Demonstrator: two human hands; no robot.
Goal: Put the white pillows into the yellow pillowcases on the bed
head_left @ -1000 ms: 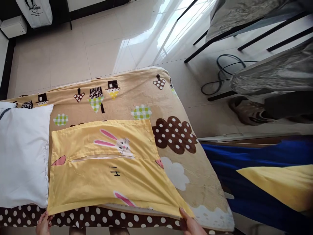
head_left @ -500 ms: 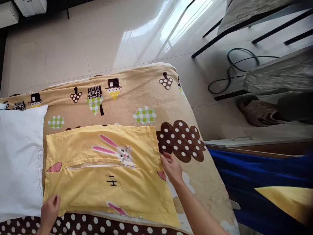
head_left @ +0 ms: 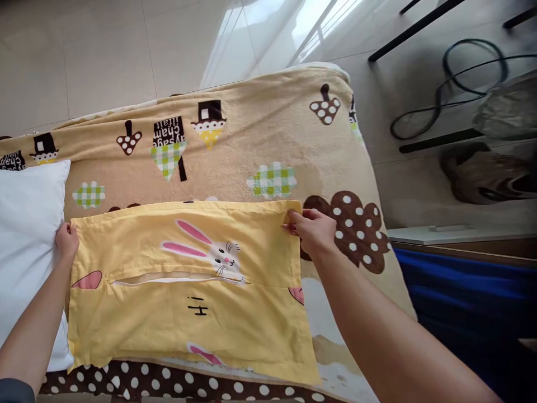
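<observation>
A yellow pillowcase [head_left: 188, 291] with a pink-eared rabbit print lies flat on a tan patterned blanket [head_left: 251, 140] that covers a bed. My left hand [head_left: 66, 242] pinches the pillowcase's far left corner, right beside a white pillow [head_left: 25, 235]. My right hand [head_left: 312, 228] pinches the far right corner, fingers closed on the fabric's edge. Both arms reach forward across the pillowcase's sides.
A brown polka-dot border [head_left: 168, 383] runs along the blanket's near edge. To the right, past the bed, lie a blue cloth [head_left: 461, 302], a black cable [head_left: 461, 78] on the tiled floor, and a person's shoe [head_left: 482, 176].
Both hands left the pillowcase's near corners and moved forward to its far corners, where they now grip the fabric. The view has shifted closer and to the right.
</observation>
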